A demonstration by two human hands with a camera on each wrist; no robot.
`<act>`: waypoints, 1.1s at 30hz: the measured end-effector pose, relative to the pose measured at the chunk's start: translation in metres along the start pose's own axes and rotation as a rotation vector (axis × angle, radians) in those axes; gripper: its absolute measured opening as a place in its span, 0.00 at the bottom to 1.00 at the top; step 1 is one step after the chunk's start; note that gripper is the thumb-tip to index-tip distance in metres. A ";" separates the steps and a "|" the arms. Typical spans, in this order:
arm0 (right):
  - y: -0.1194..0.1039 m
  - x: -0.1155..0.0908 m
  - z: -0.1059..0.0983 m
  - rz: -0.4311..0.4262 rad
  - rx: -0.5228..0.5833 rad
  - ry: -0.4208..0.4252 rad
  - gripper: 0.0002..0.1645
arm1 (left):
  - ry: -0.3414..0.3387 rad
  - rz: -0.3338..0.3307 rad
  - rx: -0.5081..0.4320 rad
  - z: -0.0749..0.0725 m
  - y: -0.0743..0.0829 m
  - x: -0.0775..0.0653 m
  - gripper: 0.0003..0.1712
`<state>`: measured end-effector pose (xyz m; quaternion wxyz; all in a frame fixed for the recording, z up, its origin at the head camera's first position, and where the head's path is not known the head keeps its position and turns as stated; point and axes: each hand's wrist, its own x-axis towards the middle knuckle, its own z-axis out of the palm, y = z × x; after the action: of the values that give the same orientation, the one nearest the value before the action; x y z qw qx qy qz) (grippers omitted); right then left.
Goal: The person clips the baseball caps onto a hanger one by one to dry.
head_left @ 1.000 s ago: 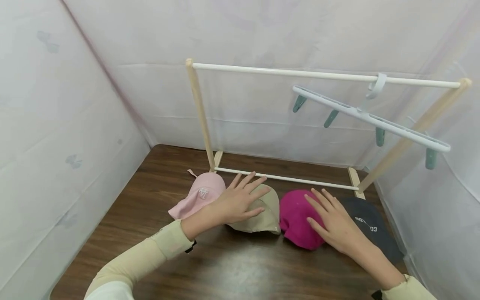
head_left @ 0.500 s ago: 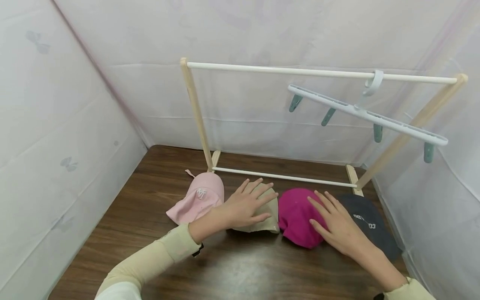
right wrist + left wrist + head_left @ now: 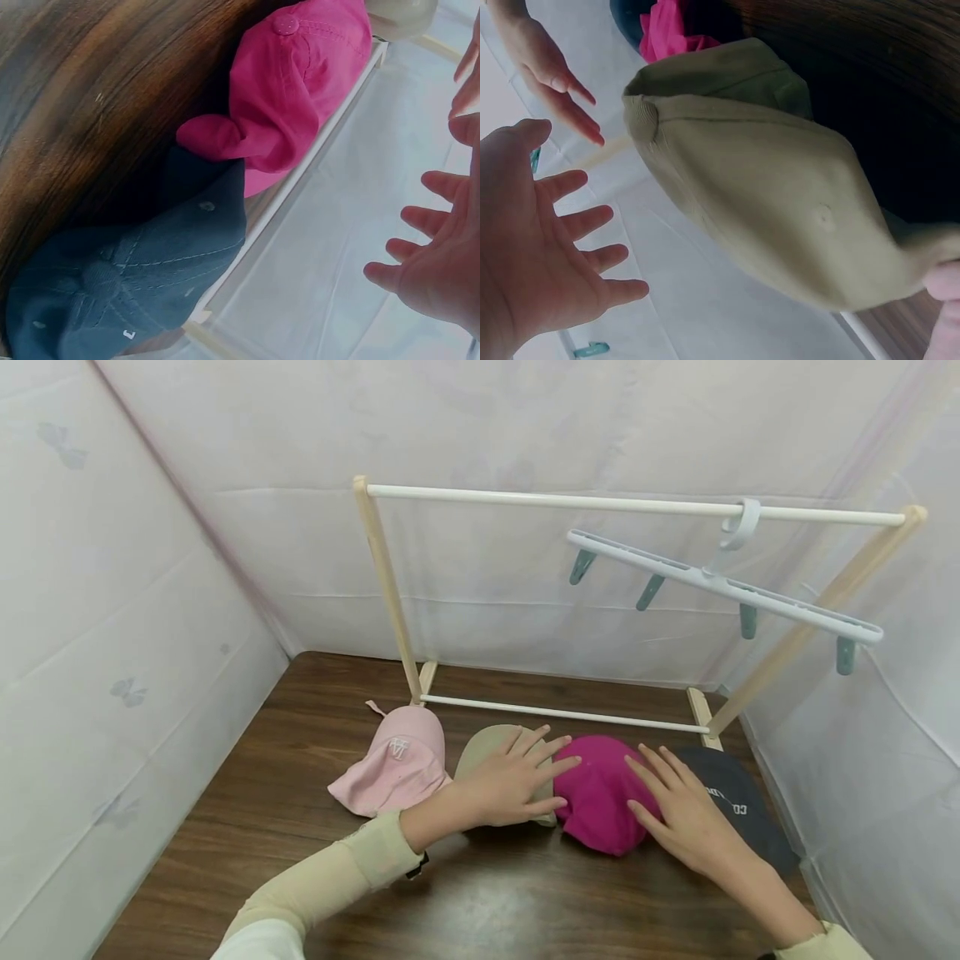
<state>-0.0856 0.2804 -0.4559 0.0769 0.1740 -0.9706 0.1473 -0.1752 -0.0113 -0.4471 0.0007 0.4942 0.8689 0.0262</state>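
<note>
Four caps would be too exact to tally, so several lie in a row: a pink cap (image 3: 401,756) at left, a beige cap (image 3: 480,747), a magenta cap (image 3: 600,793) and a dark grey cap (image 3: 750,818) at right. My left hand (image 3: 510,785) hovers with spread fingers over the beige cap, and the left wrist view shows a gap between palm and cap. Above the magenta and dark caps is my right hand (image 3: 690,818), fingers spread, holding nothing. The right wrist view shows that hand apart from the dark cap (image 3: 112,285) and magenta cap (image 3: 292,90).
Behind the caps stands a wooden rack (image 3: 390,585) with a white top rail (image 3: 540,500). A pale blue clip hanger (image 3: 705,578) with green clips hangs from the rail at right. White curtains (image 3: 187,693) enclose the brown table (image 3: 300,877).
My left hand has moved right across the beige cap, toward the magenta one. My right hand has stayed nearly in place. The caps lie as before; the view has shifted slightly.
</note>
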 end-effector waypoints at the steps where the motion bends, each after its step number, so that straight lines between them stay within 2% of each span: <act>1: 0.000 -0.001 -0.001 0.000 0.000 0.000 0.36 | -0.001 0.002 -0.005 0.001 0.001 0.001 0.38; 11: 0.005 -0.008 -0.004 0.018 -0.036 0.000 0.37 | -0.021 0.026 0.000 0.001 0.012 0.014 0.38; 17: 0.010 -0.011 -0.007 0.034 -0.054 -0.030 0.37 | -0.005 0.041 -0.019 0.000 0.020 0.022 0.38; 26: 0.020 -0.017 -0.012 0.058 -0.079 -0.073 0.39 | -0.016 0.042 -0.058 0.006 0.036 0.038 0.39; 33: 0.027 -0.023 -0.013 0.074 -0.087 -0.076 0.42 | -0.026 0.068 -0.059 0.012 0.050 0.048 0.40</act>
<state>-0.0726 0.3165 -0.4554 0.0420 0.1399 -0.9841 0.1010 -0.1569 0.0557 -0.4552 0.0257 0.5236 0.8504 0.0454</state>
